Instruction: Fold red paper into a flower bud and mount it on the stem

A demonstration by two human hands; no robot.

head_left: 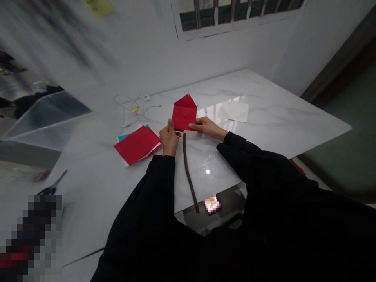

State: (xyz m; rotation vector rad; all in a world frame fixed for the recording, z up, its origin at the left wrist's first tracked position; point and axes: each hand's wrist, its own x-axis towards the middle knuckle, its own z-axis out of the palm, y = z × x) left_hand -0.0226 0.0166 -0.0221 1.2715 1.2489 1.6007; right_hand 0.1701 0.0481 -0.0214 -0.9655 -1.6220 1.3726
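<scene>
A sheet of red paper (185, 113) with creases and a pointed upper end is held up over the table. My left hand (169, 137) grips its lower left corner, thumb on top. At the lower right edge, my right hand (207, 127) pinches the same paper. Close by on the left lies a stack of coloured paper (137, 145), red on top with white and blue edges showing. Below the held paper, a thin dark brown strip (187, 168) runs toward me and past the table's near edge.
A white folded paper (234, 111) lies to the right on the marble-patterned table (279, 117). Pale cables (141, 111) are tangled near the wall. Scissors (53, 188) sit at far left, below a clear plastic box (49, 117). A barred window (235, 13) is behind.
</scene>
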